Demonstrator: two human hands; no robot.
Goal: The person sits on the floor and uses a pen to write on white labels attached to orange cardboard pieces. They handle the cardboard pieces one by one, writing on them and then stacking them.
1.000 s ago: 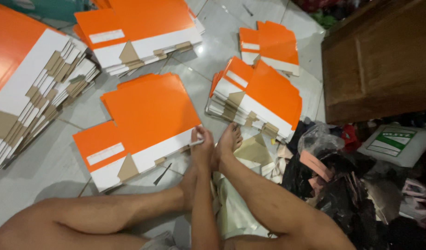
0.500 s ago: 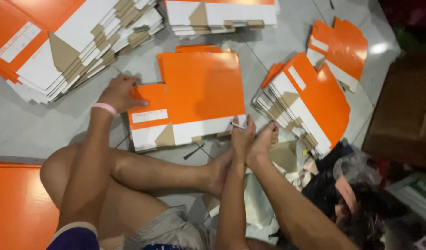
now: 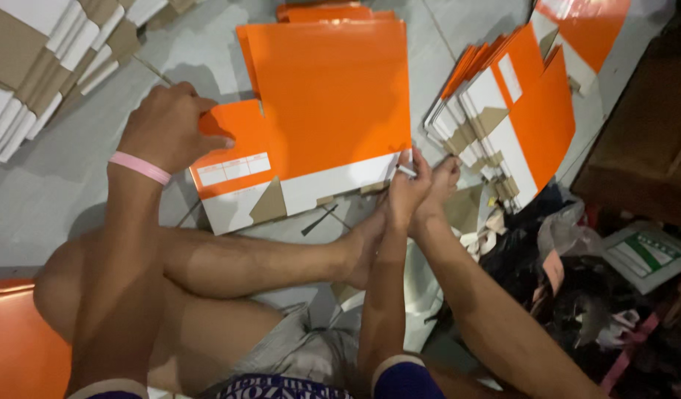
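- Since half a second back, view has closed in; left hand (image 3: 170, 125) holds the same spot on the sheet's left flap, right hand (image 3: 407, 188) now sits at the sheet's lower right corner, where before it hung just off that edge.
- Sheet (image 3: 329, 111): flat die-cut cardboard, glossy orange face, white band along the near edge, brown unprinted tabs poking out below. A white label panel sits on the left flap. It lies on the floor (image 3: 52, 192) directly ahead of the crossed legs, on top of more orange sheets whose edges show at the far side.
- Left hand: fingers curled down over the flap's edge, pressing or gripping it; pink wristband (image 3: 139, 167) on the wrist.
- Right hand: fingers pinched shut on a small white object (image 3: 405, 171) at the sheet's corner; too small to tell what it is.
- Foot (image 3: 444, 185) rests just beside the right hand, touching or nearly so.
- Stack (image 3: 503, 125) of like sheets fanned out to the right, near the sheet but apart from it.
- Another stack (image 3: 45, 52) at upper left, white and brown edges showing.
- Dark clutter (image 3: 577, 295) and a wooden cabinet (image 3: 644, 148) at far right.
- Orange surface (image 3: 19, 340) at lower left, beside the knee.
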